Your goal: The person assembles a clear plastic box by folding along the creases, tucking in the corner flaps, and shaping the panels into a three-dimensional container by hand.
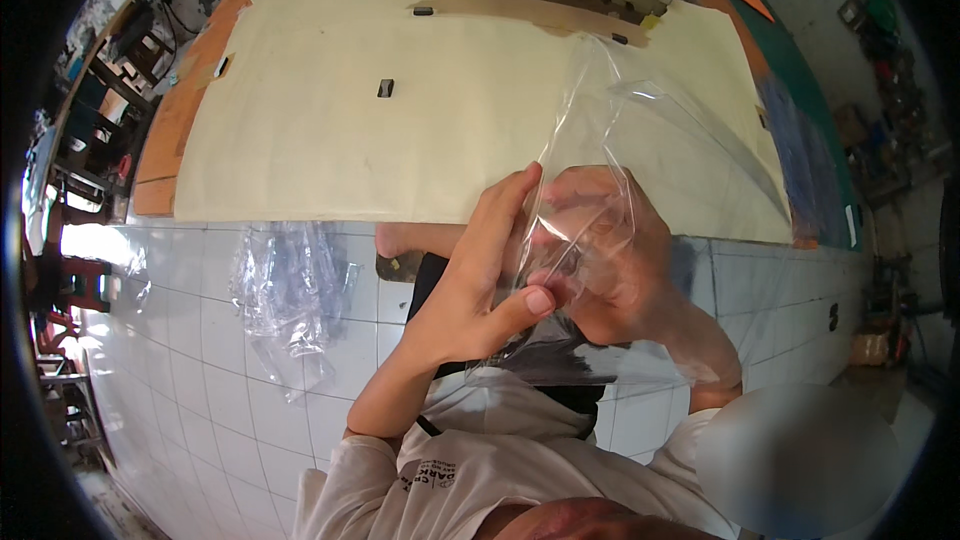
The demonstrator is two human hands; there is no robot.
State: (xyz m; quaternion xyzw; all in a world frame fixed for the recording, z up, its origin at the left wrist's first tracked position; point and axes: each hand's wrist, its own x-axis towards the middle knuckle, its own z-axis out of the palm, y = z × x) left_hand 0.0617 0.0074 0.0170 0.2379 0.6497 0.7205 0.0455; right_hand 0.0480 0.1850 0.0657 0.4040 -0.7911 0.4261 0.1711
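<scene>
Clear plastic film (645, 120) over near edge of cream sheet (320, 140); left hand (483, 260) part-curled against it, right hand (625, 260) behind or inside, grips unclear; slack hold could crease it

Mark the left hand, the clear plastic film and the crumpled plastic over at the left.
Left hand (478, 275), head view: its middle.
Clear plastic film (590, 130), head view: part beyond the hands.
Crumpled plastic (290, 290), head view: its middle.
</scene>
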